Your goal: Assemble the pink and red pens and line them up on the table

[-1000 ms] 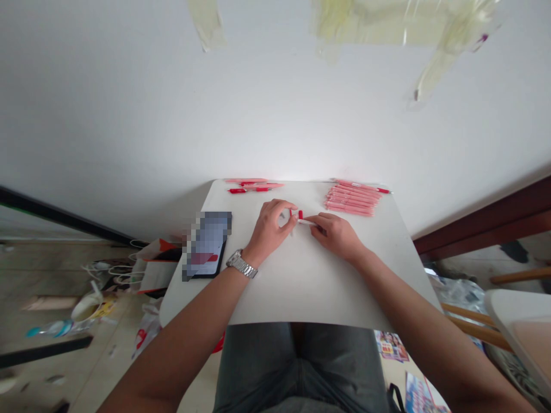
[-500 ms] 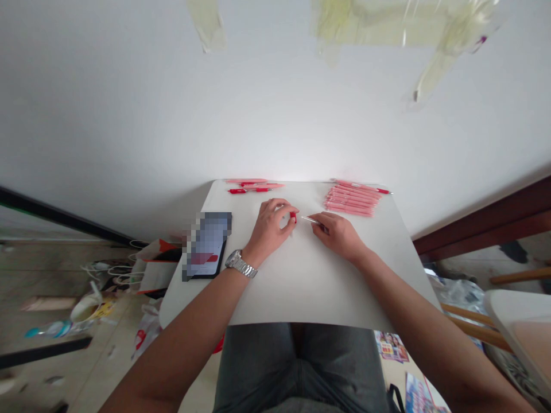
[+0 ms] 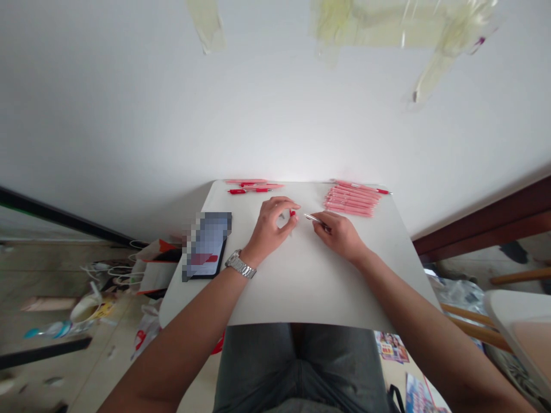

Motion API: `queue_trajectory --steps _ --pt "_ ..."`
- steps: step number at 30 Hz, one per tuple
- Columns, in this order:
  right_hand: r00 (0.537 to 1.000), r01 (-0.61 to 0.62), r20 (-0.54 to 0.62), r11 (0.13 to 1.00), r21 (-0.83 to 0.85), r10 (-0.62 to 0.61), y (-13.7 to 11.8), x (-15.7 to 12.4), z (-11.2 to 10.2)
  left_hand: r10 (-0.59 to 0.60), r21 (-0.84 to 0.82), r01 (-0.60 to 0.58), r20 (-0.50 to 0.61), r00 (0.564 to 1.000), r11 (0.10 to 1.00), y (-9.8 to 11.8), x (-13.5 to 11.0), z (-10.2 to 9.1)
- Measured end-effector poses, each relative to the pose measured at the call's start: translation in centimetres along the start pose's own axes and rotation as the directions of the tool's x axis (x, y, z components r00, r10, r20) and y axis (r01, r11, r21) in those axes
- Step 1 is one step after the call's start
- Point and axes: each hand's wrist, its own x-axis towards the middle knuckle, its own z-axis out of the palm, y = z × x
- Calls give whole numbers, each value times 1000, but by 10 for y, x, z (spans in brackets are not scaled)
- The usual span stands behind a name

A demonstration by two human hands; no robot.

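Observation:
My left hand, with a metal watch on its wrist, curls over the middle of the table. A small red pen part is at its thumb and fingertips, and the fingers hide much of it. Just to the right, my right hand is closed around a slim pen barrel, clear or silvery, whose narrow end points at the left hand. A short gap separates this end from the red part. Most of the barrel is hidden in the right hand's grip.
Several pink pens lie in a stack at the table's back right. More red and pink pens lie at the back left. A phone rests near the left edge of the white table, which stands against a wall.
The left thumb and forefinger have shifted, and the red part now shows smaller and turned. The barrel in my right hand has moved slightly right and up.

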Motion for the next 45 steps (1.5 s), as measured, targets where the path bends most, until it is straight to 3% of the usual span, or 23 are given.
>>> queue_trajectory --steps 11,25,35,45 --pt "998 60 22 995 85 -62 -6 -1 -1 1 -253 21 88 996 967 5 -2 1" --pt "997 58 51 994 95 -63 -8 -2 -1 -54 -337 92 122 991 937 8 -2 0" --pt "998 8 55 984 176 -18 -10 -1 -5 -243 -593 226 53 969 773 0 0 3" --pt "995 -35 94 981 193 17 -10 -2 -5 -277 -630 305 145 950 714 10 0 -2"
